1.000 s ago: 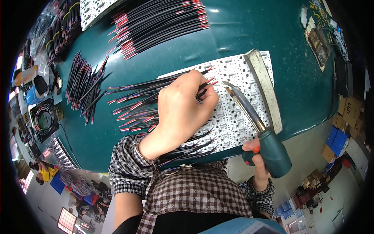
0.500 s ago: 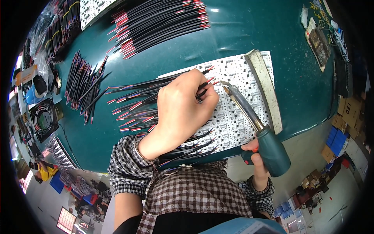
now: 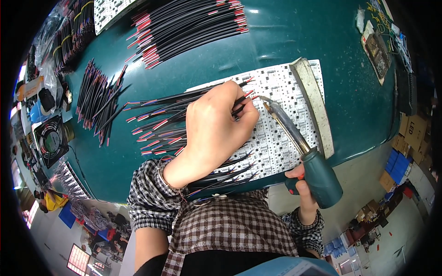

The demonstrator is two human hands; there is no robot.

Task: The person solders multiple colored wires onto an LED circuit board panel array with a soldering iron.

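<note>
My left hand (image 3: 216,124) is closed in a pinch around a black-sheathed wire (image 3: 241,102) whose stripped red and white ends point right over a white circuit board sheet (image 3: 281,124). In my right hand (image 3: 306,191) is a soldering iron (image 3: 317,172) with a dark green grip, held by the handle. Its bent tip is at the wire's ends, close to the sheet; whether it touches them I cannot tell. More black wires (image 3: 159,124) lie under and left of my left hand, several with ends on the sheet. A pale, worn bar (image 3: 313,106) rests across the sheet's right part.
Behind lies a large bundle of black wires (image 3: 193,30); a looser pile (image 3: 99,101) is at left. A small black fan (image 3: 50,140) stands near the left edge. Another board sheet (image 3: 113,14) is at the back. A dirty tray (image 3: 377,53) sits far right.
The soldering iron's handle has shifted very slightly left. My left hand and the wire stay almost in the same place.
</note>
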